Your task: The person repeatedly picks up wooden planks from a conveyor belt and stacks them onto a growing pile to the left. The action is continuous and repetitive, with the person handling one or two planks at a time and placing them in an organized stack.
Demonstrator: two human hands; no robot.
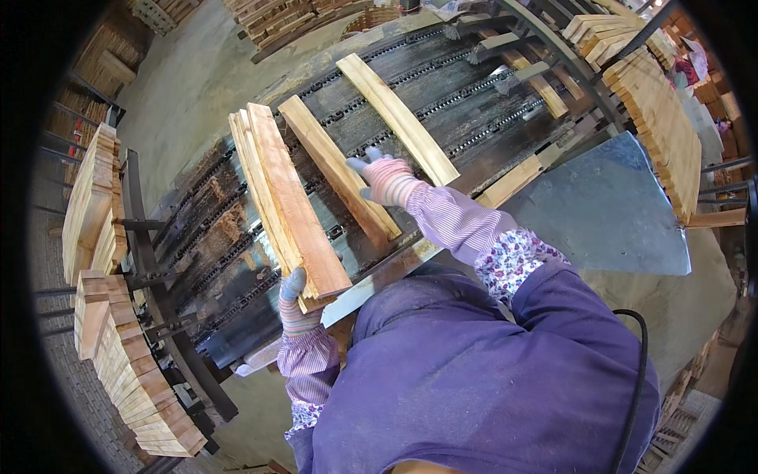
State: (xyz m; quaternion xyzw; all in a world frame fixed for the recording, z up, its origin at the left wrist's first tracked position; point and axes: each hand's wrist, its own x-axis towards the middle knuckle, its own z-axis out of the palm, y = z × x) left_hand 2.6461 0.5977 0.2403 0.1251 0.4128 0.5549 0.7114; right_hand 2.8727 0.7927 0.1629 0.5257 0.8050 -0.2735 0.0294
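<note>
My left hand (294,306), in a striped glove with grey fingertips, grips the near end of a few wooden boards (288,197) held side by side, their lengths running away from me. To their right a single wooden board (335,166) lies slanted on the chain conveyor (426,83). Over this board's right edge my right hand (385,178), gloved alike, has its fingers spread and holds nothing; whether the fingertips touch the wood I cannot tell. Farther right, a paler board (399,118) lies across the chains.
Stacked boards stand on racks at the left (134,363) and at the right (659,126). A grey metal sheet (600,209) lies right of the conveyor, below a curved metal frame (564,59). More timber piles (288,20) rest on the floor beyond. Wood shavings (209,217) lie on the conveyor.
</note>
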